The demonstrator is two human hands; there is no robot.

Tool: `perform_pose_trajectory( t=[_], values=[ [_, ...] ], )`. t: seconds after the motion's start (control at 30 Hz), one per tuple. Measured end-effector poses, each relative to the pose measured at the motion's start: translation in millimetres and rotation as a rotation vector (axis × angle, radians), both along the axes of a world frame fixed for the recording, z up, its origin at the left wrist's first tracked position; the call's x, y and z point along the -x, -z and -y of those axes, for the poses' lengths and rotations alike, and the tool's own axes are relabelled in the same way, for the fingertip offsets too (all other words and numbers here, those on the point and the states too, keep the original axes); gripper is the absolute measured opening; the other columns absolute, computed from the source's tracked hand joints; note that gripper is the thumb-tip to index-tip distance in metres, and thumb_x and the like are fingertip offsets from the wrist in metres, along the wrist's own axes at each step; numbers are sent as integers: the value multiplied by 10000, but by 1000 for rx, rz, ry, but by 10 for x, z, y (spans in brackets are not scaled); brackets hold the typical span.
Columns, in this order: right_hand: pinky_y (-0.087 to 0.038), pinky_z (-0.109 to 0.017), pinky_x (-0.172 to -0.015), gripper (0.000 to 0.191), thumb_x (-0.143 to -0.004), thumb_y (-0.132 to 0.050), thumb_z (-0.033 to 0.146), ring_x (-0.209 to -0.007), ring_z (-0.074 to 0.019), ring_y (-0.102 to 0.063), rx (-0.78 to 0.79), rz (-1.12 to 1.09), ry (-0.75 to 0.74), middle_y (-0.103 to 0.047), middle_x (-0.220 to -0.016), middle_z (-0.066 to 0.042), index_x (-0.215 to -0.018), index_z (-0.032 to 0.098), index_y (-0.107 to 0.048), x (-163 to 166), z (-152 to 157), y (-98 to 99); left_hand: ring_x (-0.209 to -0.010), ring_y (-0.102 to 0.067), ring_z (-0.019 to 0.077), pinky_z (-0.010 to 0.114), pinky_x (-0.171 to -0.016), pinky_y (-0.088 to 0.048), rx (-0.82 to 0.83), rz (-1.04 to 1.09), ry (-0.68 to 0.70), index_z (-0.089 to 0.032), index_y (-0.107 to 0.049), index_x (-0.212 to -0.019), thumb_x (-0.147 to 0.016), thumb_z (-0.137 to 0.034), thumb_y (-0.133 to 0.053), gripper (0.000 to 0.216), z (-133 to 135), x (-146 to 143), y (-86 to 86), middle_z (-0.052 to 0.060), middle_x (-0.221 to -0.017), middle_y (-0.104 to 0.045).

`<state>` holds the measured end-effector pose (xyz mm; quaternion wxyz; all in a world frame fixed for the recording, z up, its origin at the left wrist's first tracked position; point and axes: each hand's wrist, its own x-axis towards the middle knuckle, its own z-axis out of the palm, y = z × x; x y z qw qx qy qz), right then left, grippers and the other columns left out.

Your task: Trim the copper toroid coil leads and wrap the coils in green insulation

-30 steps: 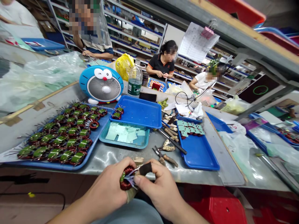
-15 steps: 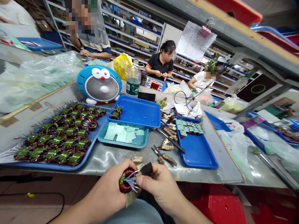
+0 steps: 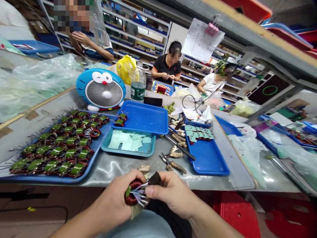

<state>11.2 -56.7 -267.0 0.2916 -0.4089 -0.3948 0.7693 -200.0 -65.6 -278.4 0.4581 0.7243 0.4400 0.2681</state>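
My left hand (image 3: pixel 115 201) is closed around a copper-wound toroid coil (image 3: pixel 130 195) with a green core and several bare wire ends sticking out to the right. My right hand (image 3: pixel 173 195) is closed on a small dark-handled tool (image 3: pixel 154 179) whose tip lies against those wire ends. Both hands are held low, just in front of the near edge of the metal workbench (image 3: pixel 148 165), above my lap.
A large blue tray (image 3: pixel 59 145) of several finished coils lies at left. A teal tray (image 3: pixel 128 143) of pale green cards, two blue trays (image 3: pixel 142 117) (image 3: pixel 208 158), pliers (image 3: pixel 173 163) and a blue cartoon fan (image 3: pixel 101 90) stand beyond. Other people work at benches behind. Red stools (image 3: pixel 237 215) are lower right.
The view has shifted slightly, so everything on the bench sits a little further left and up. My hands keep the coil and tool, with the wire ends slightly rearranged.
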Motion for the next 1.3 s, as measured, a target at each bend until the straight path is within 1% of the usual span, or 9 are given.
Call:
perform_pose_trajectory(
  t=[0.17, 0.3, 0.4, 0.53, 0.63, 0.8, 0.97, 1.13, 1.3],
  values=[
    [-429, -244, -717, 279, -746, -894, 339, -688, -104, -532, -104, 42, -45, -648, -765, 13, -834, 130, -732, -9, -21, -26, -728, -605, 175, 247, -651, -420, -36, -36, 15, -219, -590, -945, -788, -190, -721, 206, -42, -13, 17, -18, -835, -675],
    [-427, -240, -682, 322, -734, -896, 394, -676, -113, -536, -115, 92, -3, -652, -755, 11, -834, 133, -736, 39, -10, -71, -708, -558, 161, 242, -636, -400, 41, 29, -10, -216, -586, -912, -806, -246, -769, 214, -52, -18, -4, -28, -793, -639],
    [-446, -250, -680, 332, -819, -833, 450, -701, -134, -568, -204, 115, 70, -682, -792, -9, -873, 137, -735, 35, 4, -139, -678, -498, 134, 222, -617, -402, 276, 283, -39, -211, -564, -964, -804, -450, -843, 400, -66, -17, 4, -35, -786, -593],
    [-465, -273, -777, 228, -999, -642, 372, -847, -165, -621, -666, 370, 166, -696, -901, -30, -934, 177, -741, -50, -14, -295, -592, -535, 134, 210, -538, -419, 656, 753, -11, -180, -615, -1037, -727, -830, -723, 729, -58, -29, 101, 12, -708, -637],
    [-466, -286, -888, 174, -1017, -602, 284, -978, -177, -636, -871, 467, 99, -680, -1024, -49, -1009, 198, -753, -75, -55, -429, -473, -540, 105, 199, -514, -443, 890, 957, -51, -130, -716, -939, -711, -901, -651, 807, 5, -76, 192, 51, -609, -669],
    [-474, -291, -976, 192, -1017, -596, 296, -1093, -191, -619, -776, 368, -74, -629, -1186, -77, -1056, 189, -750, 10, -153, -523, -455, -655, 141, 173, -426, -452, 1097, 1049, -81, -52, -787, -841, -681, -945, -615, 923, 131, -190, 232, 100, -628, -700],
    [-495, -278, -818, 245, -1032, -592, 383, -868, -173, -621, -599, 294, -172, -645, -855, -16, -981, 187, -730, 38, -192, -387, -464, -673, 175, 197, -421, -456, 1179, 1078, -109, -17, -782, -837, -760, -952, -509, 977, 176, -268, 153, 140, -591, -694],
    [-473, -326, -980, 333, -895, -771, 414, -1051, -219, -631, -582, 148, -243, -694, -1108, -37, -1152, 206, -736, -36, -223, -346, -354, -483, 118, 249, -464, -437, 1168, 1218, -313, -123, -754, -824, -917, -813, -490, 744, 194, -331, 75, 20, -465, -587],
    [-469, -303, -1007, 560, -735, -902, 258, -1118, -225, -638, -583, 196, -191, -691, -1209, -2, -1259, 273, -707, 23, -175, -377, -373, -453, 78, 217, -420, -343, 1177, 1261, -480, -170, -705, -856, -861, -672, -706, 502, 173, -397, 2, -20, -677, -665]
  ],
)
